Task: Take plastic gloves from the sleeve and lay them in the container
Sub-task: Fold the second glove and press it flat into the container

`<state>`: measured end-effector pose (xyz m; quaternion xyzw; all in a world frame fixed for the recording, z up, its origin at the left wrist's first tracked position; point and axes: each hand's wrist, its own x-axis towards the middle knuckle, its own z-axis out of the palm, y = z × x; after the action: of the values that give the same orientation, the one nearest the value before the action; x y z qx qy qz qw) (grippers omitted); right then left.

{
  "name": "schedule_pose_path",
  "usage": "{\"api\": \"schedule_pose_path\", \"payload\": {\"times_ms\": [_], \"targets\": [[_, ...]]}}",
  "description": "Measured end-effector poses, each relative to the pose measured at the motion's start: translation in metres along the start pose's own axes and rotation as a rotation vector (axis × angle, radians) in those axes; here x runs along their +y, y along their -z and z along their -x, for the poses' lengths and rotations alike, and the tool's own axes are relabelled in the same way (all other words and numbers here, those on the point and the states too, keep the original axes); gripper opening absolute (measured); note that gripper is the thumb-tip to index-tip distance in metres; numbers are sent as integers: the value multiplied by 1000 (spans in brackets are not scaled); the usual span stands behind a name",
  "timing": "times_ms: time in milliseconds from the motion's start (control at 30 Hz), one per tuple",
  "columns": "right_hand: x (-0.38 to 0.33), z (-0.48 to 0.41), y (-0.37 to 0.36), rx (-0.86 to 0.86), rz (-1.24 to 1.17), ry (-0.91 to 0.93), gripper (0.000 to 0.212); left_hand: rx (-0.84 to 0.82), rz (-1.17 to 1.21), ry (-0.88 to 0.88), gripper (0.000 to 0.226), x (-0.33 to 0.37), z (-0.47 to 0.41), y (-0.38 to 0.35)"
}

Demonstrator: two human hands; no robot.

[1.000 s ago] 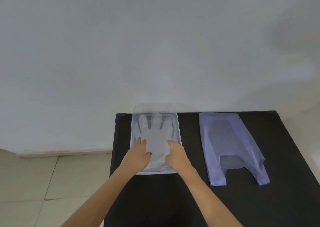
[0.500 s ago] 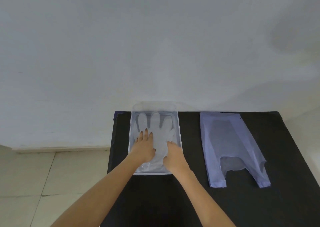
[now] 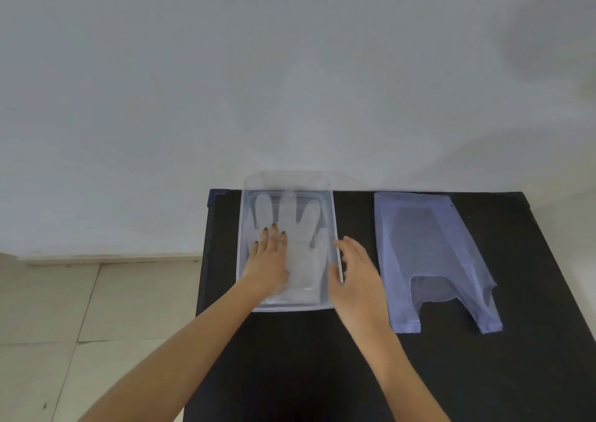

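- A clear plastic glove (image 3: 295,254) lies flat in the see-through box-shaped plastic container (image 3: 333,215), with its fingers pointing to the far end; the container sits on the left part of the black worktop (image 3: 290,373), with its far end up by the white wall (image 3: 290,66).
- The left hand (image 3: 269,260) rests flat on the left side of the glove; its fingers are spread out and it holds nothing, it just presses down.
- The right hand (image 3: 358,273) is over the right rim of the container; its grip is wide, the fingers are loose and nothing is in it; it looks a bit blurry, so I cannot tell if it touches the rim.
- The pale purple see-through plastic sleeve (image 3: 429,254) lies flat on the right part of the worktop, well apart from the container; its open end, with two long flaps, points to the near side; I cannot tell how many gloves are inside it.
- I think the step now is smoothing the glove down in the container; that part looks almost done.
- The next move, I think, is to go to the sleeve for one more glove; the right hand is the close one; it needs to reach in at the near open end and pinch one thin sheet; the left hand may need to hold the sleeve so it does not slide.
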<state>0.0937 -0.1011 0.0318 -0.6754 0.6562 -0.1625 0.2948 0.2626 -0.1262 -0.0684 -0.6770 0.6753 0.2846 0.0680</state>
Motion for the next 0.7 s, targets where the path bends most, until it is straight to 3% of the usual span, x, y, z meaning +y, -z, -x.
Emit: {"api": "schedule_pose_path", "payload": {"times_ms": [100, 233, 700], "targets": [[16, -4, 5, 112, -219, -107, 41, 65, -2, -110, 74, 9, 1, 2], [28, -7, -3, -12, -324, -235, 44, 39, -72, -198, 72, 22, 2, -5], [33, -11, -25, -84, -349, -196, 42, -32, -96, -165, 78, 28, -4, -26]]}}
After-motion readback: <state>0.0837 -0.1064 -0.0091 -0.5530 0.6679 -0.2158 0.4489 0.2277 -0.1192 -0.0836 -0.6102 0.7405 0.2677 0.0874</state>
